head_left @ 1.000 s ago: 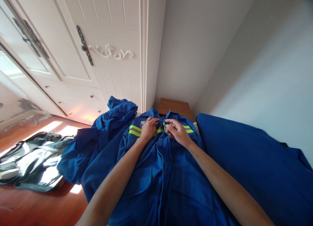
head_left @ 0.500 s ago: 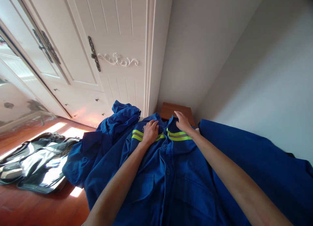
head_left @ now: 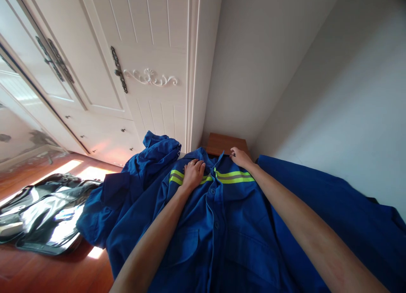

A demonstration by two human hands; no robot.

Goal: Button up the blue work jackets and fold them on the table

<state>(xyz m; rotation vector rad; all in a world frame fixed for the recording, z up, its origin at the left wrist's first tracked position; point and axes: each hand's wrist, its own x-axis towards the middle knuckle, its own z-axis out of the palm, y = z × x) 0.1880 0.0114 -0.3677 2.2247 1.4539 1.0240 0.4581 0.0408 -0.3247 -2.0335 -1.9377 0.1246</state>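
Note:
A blue work jacket (head_left: 234,204) with yellow-green and grey reflective stripes lies spread out, its buttoned front facing up and its collar at the far end. My left hand (head_left: 193,174) rests on the chest, over the stripe left of the buttons, fingers loosely spread and holding nothing. At the far right shoulder, my right hand (head_left: 240,157) has its fingers bent together at the jacket's edge, closed on the cloth there.
A crumpled blue garment (head_left: 149,162) lies to the left. More blue cloth (head_left: 317,191) stretches right. Beyond the collar is a brown wooden top (head_left: 225,143). A white wardrobe (head_left: 152,56) stands behind; an open suitcase (head_left: 50,217) lies on the floor (head_left: 79,272).
My right hand has moved slightly right along the shoulder, and its fingers have closed. The right-hand stripe looks more stretched out. My left hand has stayed on the chest.

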